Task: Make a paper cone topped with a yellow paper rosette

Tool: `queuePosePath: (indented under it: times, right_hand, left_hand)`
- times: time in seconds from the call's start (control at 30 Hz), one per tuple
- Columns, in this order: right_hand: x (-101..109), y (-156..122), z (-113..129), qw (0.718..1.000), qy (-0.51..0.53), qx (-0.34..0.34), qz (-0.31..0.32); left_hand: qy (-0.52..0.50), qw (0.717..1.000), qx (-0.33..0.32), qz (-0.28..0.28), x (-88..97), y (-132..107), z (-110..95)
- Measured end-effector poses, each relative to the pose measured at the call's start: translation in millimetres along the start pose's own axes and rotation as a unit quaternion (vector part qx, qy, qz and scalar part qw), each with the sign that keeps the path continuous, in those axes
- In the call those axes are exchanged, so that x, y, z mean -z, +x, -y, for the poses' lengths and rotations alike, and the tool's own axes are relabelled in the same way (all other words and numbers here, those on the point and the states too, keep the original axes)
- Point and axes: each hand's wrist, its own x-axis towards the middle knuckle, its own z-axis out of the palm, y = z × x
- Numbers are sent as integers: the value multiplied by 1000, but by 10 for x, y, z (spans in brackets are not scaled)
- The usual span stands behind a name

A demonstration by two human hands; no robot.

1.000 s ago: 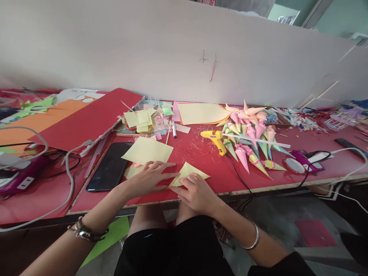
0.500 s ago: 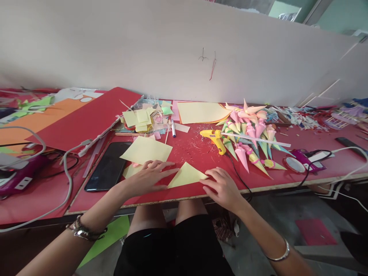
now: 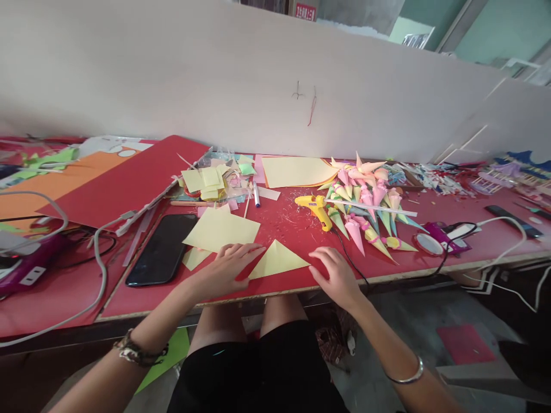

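A folded pale-yellow paper triangle [image 3: 279, 261] lies flat on the red table between my hands, its point toward the wall. My left hand [image 3: 230, 267] rests at its left corner, fingers stretched out; whether the fingertips touch the paper I cannot tell. Just off the right corner is my right hand [image 3: 334, 275], fingers apart and slightly curled, holding nothing. Behind my left hand lies a flat yellow sheet [image 3: 221, 228], partly over a smaller yellow piece [image 3: 196, 258]. A yellow glue gun [image 3: 316, 211] with a long clear glue stick lies beyond my right hand.
Many pastel paper cones [image 3: 365, 212] are heaped at the right. A black phone [image 3: 161, 249] lies left of my arm, near a large red board [image 3: 129, 183]. A blue-and-white marker [image 3: 256, 195] and paper scraps [image 3: 209, 180] sit farther back. Cables [image 3: 100, 258] cross both sides.
My right hand has moved off the triangle's right corner, leaving a small gap. My left hand stays by the left corner. The view has shifted slightly.
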Motion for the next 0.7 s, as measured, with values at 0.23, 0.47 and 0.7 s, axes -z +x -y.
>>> queuePosePath:
  times: [0.23,0.47,0.7]
  right_hand:
    - [-239,176,253,997,68,-29,36]
    - [-225,184,309,992,121,4,29]
    - [-32,250,226,988,93,109,61]
  left_hand:
    - [-52,983,47,-171,-332,76,-232]
    - [-115,969,30,-219,-226,158,-332]
    - [-149,964,-29,-220,-104,63,-316]
